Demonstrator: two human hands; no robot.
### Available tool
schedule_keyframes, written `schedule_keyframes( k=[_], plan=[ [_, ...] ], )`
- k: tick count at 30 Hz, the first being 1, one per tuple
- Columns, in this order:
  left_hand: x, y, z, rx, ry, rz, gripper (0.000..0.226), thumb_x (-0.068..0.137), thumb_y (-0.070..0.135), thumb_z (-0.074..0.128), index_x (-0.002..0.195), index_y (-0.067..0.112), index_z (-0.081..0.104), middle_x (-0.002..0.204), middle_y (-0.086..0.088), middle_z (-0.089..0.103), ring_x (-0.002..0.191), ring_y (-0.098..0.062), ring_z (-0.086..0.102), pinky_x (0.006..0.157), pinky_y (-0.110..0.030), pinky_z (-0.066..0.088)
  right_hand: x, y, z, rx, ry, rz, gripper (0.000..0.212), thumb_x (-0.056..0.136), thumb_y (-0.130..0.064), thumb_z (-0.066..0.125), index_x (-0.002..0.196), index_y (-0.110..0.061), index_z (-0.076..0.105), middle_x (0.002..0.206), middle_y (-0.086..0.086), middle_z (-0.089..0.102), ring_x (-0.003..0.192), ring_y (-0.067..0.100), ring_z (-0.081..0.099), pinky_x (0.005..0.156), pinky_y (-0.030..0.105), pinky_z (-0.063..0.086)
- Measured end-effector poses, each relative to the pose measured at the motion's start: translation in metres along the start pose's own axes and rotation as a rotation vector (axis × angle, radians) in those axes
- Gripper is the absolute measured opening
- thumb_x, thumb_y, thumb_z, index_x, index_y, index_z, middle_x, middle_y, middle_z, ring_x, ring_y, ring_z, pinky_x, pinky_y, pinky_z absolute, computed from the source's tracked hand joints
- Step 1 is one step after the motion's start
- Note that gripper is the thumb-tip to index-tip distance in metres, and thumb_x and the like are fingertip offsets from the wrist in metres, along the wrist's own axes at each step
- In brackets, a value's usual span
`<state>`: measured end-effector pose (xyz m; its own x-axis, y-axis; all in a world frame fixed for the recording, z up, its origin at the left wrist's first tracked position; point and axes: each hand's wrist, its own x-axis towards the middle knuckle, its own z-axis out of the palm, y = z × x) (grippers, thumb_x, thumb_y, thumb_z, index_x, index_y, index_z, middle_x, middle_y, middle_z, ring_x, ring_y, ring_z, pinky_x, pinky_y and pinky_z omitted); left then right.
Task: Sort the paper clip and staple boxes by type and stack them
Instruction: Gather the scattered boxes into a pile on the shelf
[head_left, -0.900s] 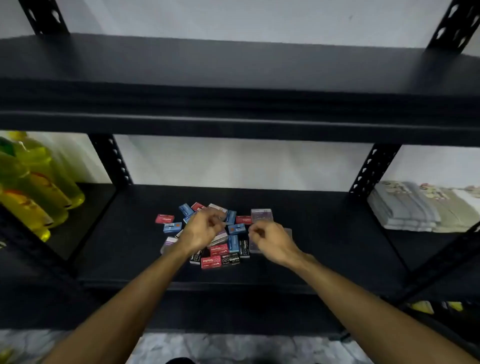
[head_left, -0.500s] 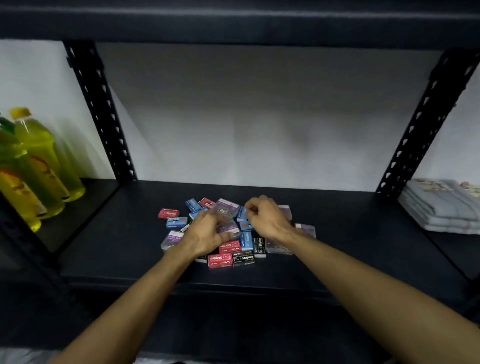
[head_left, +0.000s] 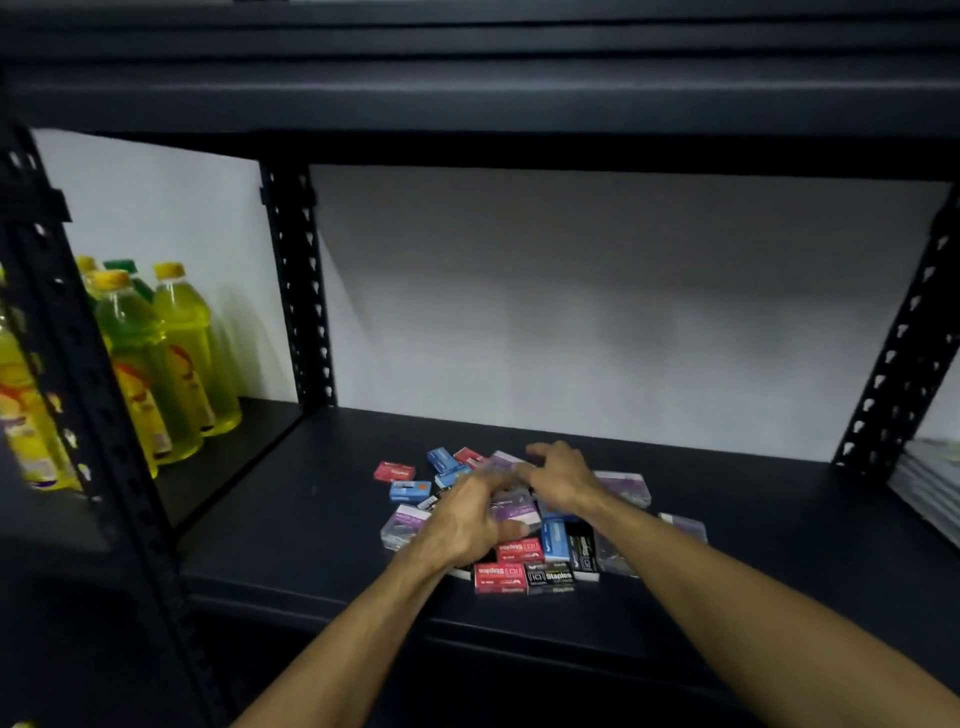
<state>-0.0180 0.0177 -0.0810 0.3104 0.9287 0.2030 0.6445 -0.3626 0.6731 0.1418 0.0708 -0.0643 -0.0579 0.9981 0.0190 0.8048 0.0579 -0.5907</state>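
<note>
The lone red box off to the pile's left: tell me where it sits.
In the head view, the lone red box lies flat on the black shelf, at the pile's far-left edge, just behind a blue box.

"Staples" reads on red box (head_left: 500, 571) and black box (head_left: 550, 576)

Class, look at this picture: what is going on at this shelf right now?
A person is reaching with both hands into a jumbled pile of small red, blue, black and clear purple-labelled boxes on a black metal shelf. The left hand grips a clear purple-labelled box; the right hand hovers spread over the pile's far side. No sorted stacks show yet.
</note>
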Motion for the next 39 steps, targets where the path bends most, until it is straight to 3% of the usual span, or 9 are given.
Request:
schedule_keyframes(
  k=[4, 6, 9, 13, 17, 27, 30, 34, 39],
  plan=[
    [-0.001, -0.002, 0.001, -0.001, 0.003, 0.017, 0.066, 0.078, 0.021, 0.079, 0.138, 0.025, 0.052, 0.142, 0.003, 0.047, 0.124, -0.006, 0.044, 0.098, -0.016, 0.038, 0.002, 0.001, 0.002, -0.009, -0.084, 0.061, 0.065, 0.089, -0.052, 0.062, 0.142, -0.018, 0.047, 0.125, 0.007, 0.064, 0.102, 0.021, 0.065, 0.099, 0.044, 0.049],
    [-0.001, -0.003, -0.002, -0.010, -0.008, -0.013, 0.061, 0.077, 0.018, 0.079, 0.133, 0.026, 0.056, 0.137, 0.001, 0.047, 0.126, -0.014, 0.048, 0.099, -0.023, 0.043, 0.003, 0.003, 0.003, 0.015, -0.087, 0.059, 0.059, 0.091, -0.050, 0.061, 0.140, -0.018, 0.049, 0.114, 0.005, 0.068, 0.090, 0.019, 0.067, 0.095, 0.045, 0.052],
    [0.000, -0.004, -0.007, -0.039, -0.038, -0.018, 0.050, 0.078, 0.010, 0.077, 0.121, 0.029, 0.060, 0.128, 0.002, 0.052, 0.113, -0.018, 0.057, 0.090, -0.036, 0.056, 0.007, 0.004, 0.001, 0.026, -0.103, 0.053, 0.057, 0.091, -0.044, 0.063, 0.138, -0.016, 0.049, 0.122, 0.007, 0.064, 0.097, 0.022, 0.066, 0.096, 0.048, 0.051],
    [0.000, -0.006, -0.011, -0.094, -0.104, 0.020, 0.054, 0.083, 0.004, 0.071, 0.128, 0.030, 0.058, 0.132, 0.018, 0.045, 0.116, -0.002, 0.051, 0.077, -0.015, 0.052, 0.010, 0.002, -0.001, 0.078, -0.117, 0.031, 0.042, 0.088, -0.035, 0.069, 0.122, -0.018, 0.051, 0.103, -0.001, 0.062, 0.081, 0.013, 0.065, 0.083, 0.039, 0.056],
    [0.003, -0.011, -0.014, -0.104, -0.122, 0.025, 0.049, 0.084, 0.006, 0.071, 0.125, 0.032, 0.059, 0.122, 0.010, 0.060, 0.099, -0.008, 0.064, 0.081, -0.031, 0.059, 0.017, 0.003, -0.006, 0.113, -0.138, 0.022, 0.042, 0.085, -0.028, 0.074, 0.117, -0.019, 0.049, 0.100, -0.004, 0.058, 0.082, 0.009, 0.061, 0.064, 0.024, 0.049],
    [0.017, -0.013, -0.014, -0.169, -0.184, 0.026, 0.031, 0.082, 0.018, 0.075, 0.104, 0.032, 0.059, 0.101, 0.008, 0.065, 0.088, -0.009, 0.067, 0.078, -0.036, 0.059, 0.032, 0.003, 0.000, -0.002, -0.145, -0.062, 0.044, 0.088, -0.005, 0.064, 0.127, -0.022, 0.058, 0.117, 0.000, 0.065, 0.094, 0.015, 0.064, 0.080, 0.034, 0.056],
    [0.019, -0.012, -0.017, -0.174, -0.240, 0.028, 0.040, 0.085, 0.015, 0.072, 0.115, 0.036, 0.055, 0.107, 0.004, 0.061, 0.093, -0.015, 0.066, 0.082, -0.039, 0.058, 0.030, 0.007, -0.002, -0.026, -0.161, -0.083, 0.037, 0.089, -0.016, 0.066, 0.125, -0.023, 0.059, 0.116, -0.001, 0.066, 0.095, 0.015, 0.065, 0.085, 0.038, 0.056],
    [0.018, -0.011, -0.022, -0.243, -0.279, 0.063, 0.054, 0.089, 0.008, 0.066, 0.128, 0.043, 0.053, 0.116, 0.008, 0.061, 0.100, -0.005, 0.064, 0.086, -0.029, 0.057, 0.028, 0.014, -0.011, 0.015, -0.178, -0.071, 0.035, 0.090, -0.012, 0.066, 0.122, -0.024, 0.059, 0.107, -0.001, 0.066, 0.090, 0.017, 0.068, 0.079, 0.038, 0.059],
    [0.018, -0.009, -0.021, -0.331, -0.164, 0.042, 0.033, 0.084, 0.007, 0.070, 0.103, 0.030, 0.057, 0.098, -0.007, 0.067, 0.087, -0.026, 0.070, 0.077, -0.048, 0.060, 0.024, 0.021, -0.017, 0.048, -0.175, -0.069, 0.049, 0.084, -0.009, 0.071, 0.129, -0.020, 0.056, 0.113, -0.002, 0.064, 0.092, 0.013, 0.065, 0.073, 0.030, 0.054]
  ],
)
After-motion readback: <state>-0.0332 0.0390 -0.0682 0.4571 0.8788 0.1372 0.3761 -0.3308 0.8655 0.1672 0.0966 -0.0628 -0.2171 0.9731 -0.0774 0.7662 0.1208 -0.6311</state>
